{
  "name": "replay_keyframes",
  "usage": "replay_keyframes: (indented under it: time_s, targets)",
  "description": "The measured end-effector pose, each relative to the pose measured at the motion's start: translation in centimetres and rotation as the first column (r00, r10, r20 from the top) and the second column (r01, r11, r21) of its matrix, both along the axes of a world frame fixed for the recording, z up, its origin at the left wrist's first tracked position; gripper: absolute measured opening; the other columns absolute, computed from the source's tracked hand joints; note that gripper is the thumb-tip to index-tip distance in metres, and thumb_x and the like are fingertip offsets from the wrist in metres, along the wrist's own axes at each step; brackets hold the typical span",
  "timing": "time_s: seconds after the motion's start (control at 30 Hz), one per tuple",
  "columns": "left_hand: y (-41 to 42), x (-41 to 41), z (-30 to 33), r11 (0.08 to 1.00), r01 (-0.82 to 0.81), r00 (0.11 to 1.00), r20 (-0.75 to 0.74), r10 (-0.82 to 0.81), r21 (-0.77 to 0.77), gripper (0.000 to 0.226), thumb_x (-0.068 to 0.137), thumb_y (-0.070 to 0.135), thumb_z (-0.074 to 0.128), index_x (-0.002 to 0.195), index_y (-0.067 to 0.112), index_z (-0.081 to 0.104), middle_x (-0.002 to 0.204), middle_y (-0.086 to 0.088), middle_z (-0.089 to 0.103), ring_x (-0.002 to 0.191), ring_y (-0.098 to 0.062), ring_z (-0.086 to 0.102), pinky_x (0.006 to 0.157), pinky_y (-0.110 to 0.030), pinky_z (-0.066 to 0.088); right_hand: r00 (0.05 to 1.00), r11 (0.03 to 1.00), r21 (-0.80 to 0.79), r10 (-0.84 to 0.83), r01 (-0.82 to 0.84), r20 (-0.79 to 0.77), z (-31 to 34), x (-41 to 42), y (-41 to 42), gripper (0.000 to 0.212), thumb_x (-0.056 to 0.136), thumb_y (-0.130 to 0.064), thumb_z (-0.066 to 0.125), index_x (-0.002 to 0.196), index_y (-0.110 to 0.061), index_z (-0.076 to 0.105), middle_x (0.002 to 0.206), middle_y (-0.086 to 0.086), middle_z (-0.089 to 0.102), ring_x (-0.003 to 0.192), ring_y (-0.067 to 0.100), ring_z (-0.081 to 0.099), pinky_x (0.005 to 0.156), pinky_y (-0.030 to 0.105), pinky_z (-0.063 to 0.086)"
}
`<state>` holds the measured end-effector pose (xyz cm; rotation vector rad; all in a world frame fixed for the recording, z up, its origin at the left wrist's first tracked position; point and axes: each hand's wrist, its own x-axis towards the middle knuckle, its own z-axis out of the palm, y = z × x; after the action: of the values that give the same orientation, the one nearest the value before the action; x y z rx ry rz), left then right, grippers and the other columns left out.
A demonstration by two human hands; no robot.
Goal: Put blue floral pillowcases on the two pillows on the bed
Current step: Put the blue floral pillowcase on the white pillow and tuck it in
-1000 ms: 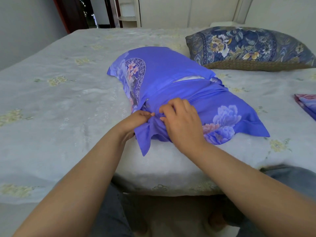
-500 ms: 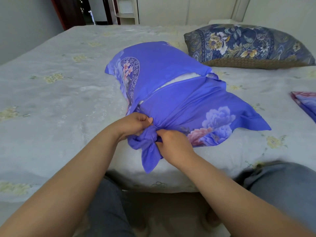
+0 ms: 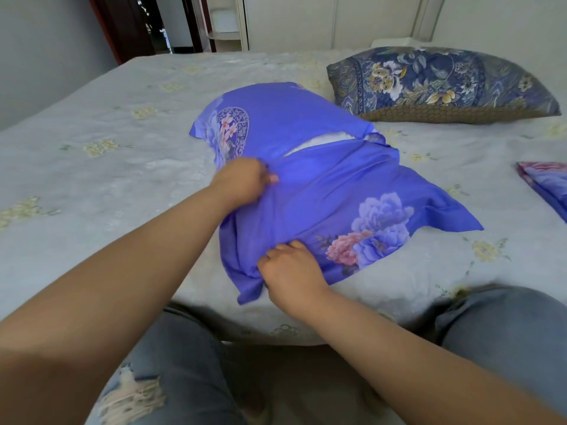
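Note:
A pillow in a blue floral pillowcase (image 3: 313, 167) lies on the bed near the front edge, with a slit of white pillow (image 3: 322, 142) showing at the overlap on top. My left hand (image 3: 245, 182) grips the case's fabric at its left side, fingers curled into the cloth. My right hand (image 3: 291, 268) pinches the bunched near corner of the case by the bed's edge. A second pillow (image 3: 435, 84) in a dark blue and yellow flowered cover lies at the back right. Another folded blue floral pillowcase (image 3: 549, 185) lies at the right edge of view.
The bed (image 3: 107, 179) has a pale grey cover with yellow flowers. My knees in grey jeans press against its front edge. A dark door frame (image 3: 122, 23) and a white cabinet stand behind the bed.
My left hand has moved up and away along the case's left side. My right hand stays at the near corner, and the bunched fabric has been spread out flatter.

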<state>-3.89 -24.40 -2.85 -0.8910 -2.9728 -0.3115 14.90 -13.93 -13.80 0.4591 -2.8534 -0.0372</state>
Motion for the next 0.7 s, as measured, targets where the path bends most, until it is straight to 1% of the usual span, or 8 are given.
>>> replay_keyframes:
  time_s: [0.03, 0.1, 0.2, 0.37, 0.47, 0.5, 0.6, 0.7]
  targets:
    - [-0.6, -0.9, 0.6, 0.999, -0.045, 0.992, -0.116, 0.045, 0.003, 0.046, 0.104, 0.054, 0.050, 0.091, 0.014, 0.068, 0.095, -0.013, 0.071, 0.091, -0.037, 0.068, 0.076, -0.041, 0.054, 1.000, 1.000, -0.020, 0.019, -0.019, -0.012, 0.0, 0.8, 0.3, 0.019, 0.061, -0.018, 0.077, 0.075, -0.021, 0.064, 0.073, 0.000, 0.062, 0.074, 0.029, 0.060, 0.073, 0.038, 0.045]
    - [-1.6, -1.7, 1.0, 0.997, -0.079, 0.975, -0.211, 0.077, -0.002, 0.047, 0.104, 0.056, 0.045, 0.092, 0.017, 0.067, 0.098, -0.014, 0.068, 0.094, -0.039, 0.064, 0.076, -0.043, 0.053, 0.997, 0.995, -0.088, 0.047, -0.052, -0.064, 0.1, 1.9, 1.1, 0.023, 0.064, -0.024, 0.083, 0.078, -0.021, 0.065, 0.076, 0.000, 0.062, 0.077, 0.029, 0.061, 0.072, 0.039, 0.045]
    - [-1.3, -1.0, -1.2, 0.990, -0.135, 0.972, -0.191, 0.140, 0.037, 0.045, 0.105, 0.057, 0.042, 0.096, 0.019, 0.065, 0.103, -0.015, 0.069, 0.097, -0.040, 0.065, 0.078, -0.044, 0.053, 0.986, 0.984, -0.150, 0.078, -0.100, -0.145, 0.4, 2.2, 1.8, 0.027, 0.068, -0.031, 0.086, 0.080, -0.021, 0.064, 0.077, -0.001, 0.061, 0.077, 0.030, 0.060, 0.069, 0.039, 0.043]
    - [-0.3, 0.5, -3.4, 0.946, -0.143, 0.962, -0.182, 0.201, 0.292, 0.036, 0.104, 0.051, 0.050, 0.109, 0.017, 0.062, 0.112, -0.014, 0.063, 0.104, -0.038, 0.063, 0.080, -0.048, 0.051, 0.948, 0.949, -0.280, 0.053, -0.145, -0.315, -0.6, 3.0, 2.1, 0.020, 0.076, -0.028, 0.080, 0.087, -0.022, 0.064, 0.081, -0.001, 0.059, 0.081, 0.029, 0.059, 0.072, 0.040, 0.044]
    - [-0.8, 0.8, -3.5, 0.909, -0.120, 0.988, -0.045, 0.150, 0.399, 0.048, 0.097, 0.061, 0.058, 0.118, 0.018, 0.058, 0.118, -0.010, 0.060, 0.105, -0.033, 0.059, 0.087, -0.047, 0.049, 0.888, 0.952, -0.268, 0.009, -0.148, -0.460, 0.6, 4.0, 0.8, 0.017, 0.083, -0.024, 0.073, 0.097, -0.018, 0.067, 0.095, 0.002, 0.059, 0.089, 0.030, 0.057, 0.077, 0.043, 0.043]
    - [-0.9, 0.8, -3.4, 0.910, -0.101, 0.994, 0.003, 0.109, 0.402, 0.052, 0.094, 0.065, 0.060, 0.117, 0.019, 0.059, 0.116, -0.009, 0.060, 0.102, -0.030, 0.058, 0.088, -0.046, 0.049, 0.871, 0.959, -0.251, -0.009, -0.132, -0.492, 0.8, 4.1, 0.2, 0.022, 0.082, -0.025, 0.072, 0.101, -0.016, 0.066, 0.101, 0.004, 0.060, 0.092, 0.030, 0.057, 0.078, 0.043, 0.044]
    - [-1.7, 0.5, -2.5, 0.890, -0.009, 0.994, 0.102, -0.042, 0.455, 0.043, 0.089, 0.060, 0.069, 0.082, 0.019, 0.058, 0.081, -0.002, 0.059, 0.076, -0.022, 0.057, 0.074, -0.038, 0.046, 0.821, 0.975, -0.204, -0.046, -0.087, -0.569, 0.7, 3.7, 0.1, 0.033, 0.079, -0.026, 0.075, 0.109, -0.015, 0.065, 0.114, 0.008, 0.060, 0.100, 0.032, 0.058, 0.085, 0.045, 0.045]
    - [-2.7, 0.4, -1.5, 0.857, 0.056, 0.989, 0.092, -0.120, 0.512, 0.038, 0.090, 0.048, 0.073, 0.074, 0.019, 0.056, 0.074, -0.001, 0.058, 0.070, -0.019, 0.055, 0.070, -0.036, 0.045, 0.779, 0.969, -0.220, -0.050, -0.114, -0.625, 1.1, 2.6, 1.5, 0.024, 0.083, -0.020, 0.074, 0.107, -0.018, 0.069, 0.113, 0.006, 0.062, 0.101, 0.031, 0.059, 0.088, 0.045, 0.045]
